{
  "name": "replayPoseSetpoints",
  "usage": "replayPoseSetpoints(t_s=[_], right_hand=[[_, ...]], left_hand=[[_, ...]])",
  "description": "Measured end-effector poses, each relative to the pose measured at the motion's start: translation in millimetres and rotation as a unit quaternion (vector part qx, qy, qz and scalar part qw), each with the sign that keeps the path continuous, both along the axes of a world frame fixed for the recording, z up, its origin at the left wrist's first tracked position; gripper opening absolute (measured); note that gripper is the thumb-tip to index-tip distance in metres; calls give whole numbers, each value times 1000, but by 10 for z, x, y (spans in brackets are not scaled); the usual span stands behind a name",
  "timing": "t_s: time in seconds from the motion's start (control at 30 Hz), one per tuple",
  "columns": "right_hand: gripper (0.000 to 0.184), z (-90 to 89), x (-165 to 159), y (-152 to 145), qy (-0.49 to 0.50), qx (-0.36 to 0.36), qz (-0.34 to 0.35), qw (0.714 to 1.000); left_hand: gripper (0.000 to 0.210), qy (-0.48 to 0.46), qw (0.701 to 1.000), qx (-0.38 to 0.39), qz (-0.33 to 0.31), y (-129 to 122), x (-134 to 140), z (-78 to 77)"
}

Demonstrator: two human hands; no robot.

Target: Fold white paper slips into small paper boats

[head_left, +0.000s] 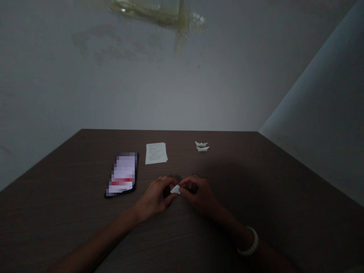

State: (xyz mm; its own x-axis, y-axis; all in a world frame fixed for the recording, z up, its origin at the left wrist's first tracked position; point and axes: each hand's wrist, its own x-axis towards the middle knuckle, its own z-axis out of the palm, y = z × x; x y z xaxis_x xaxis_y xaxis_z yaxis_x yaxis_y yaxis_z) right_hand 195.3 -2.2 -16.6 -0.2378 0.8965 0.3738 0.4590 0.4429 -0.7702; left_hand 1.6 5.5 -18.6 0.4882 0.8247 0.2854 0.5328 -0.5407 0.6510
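Observation:
A small folded piece of white paper [175,189] is held between my two hands, just above or on the dark wooden table [136,242]. My left hand [156,193] pinches its left side between thumb and fingers. From the other side, my right hand [200,193] grips the right edge with thumb and forefinger closed. The fingers cover part of the paper. Two little folded paper boats [202,146] stand close together farther back, a bit right of the hands.
A stack of printed paper sheets [156,153] lies beyond my left hand. Left of it rests a phone [122,174] with its screen lit and blurred. A stained wall [170,87] rises behind the table, and another wall [321,125] stands along the right.

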Motion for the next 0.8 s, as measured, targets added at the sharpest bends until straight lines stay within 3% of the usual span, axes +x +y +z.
replayPoseSetpoints(t_s=[0.13, 0.3, 0.4, 0.6, 0.8], right_hand=[[6, -12, -7, 11, -10, 32, 13, 999], [2, -15, -7, 9, -30, 50, 47, 997], [5, -15, -7, 4, -32, 69, 57, 995], [6, -37, 3, 10, -15, 73, 32, 997], [3, -29, -1, -11, -15, 88, 46, 995]], left_hand=[[25, -7, 1000, -10, 0, -18, 8, 23], [17, -20, 999, -29, -6, -41, 26, 62], [7, -9, 1000, 3, -6, -37, 33, 112], [18, -5, 997, 39, -59, -8, 25, 205], [23, 12, 996, 76, -49, -32, 13, 178]])
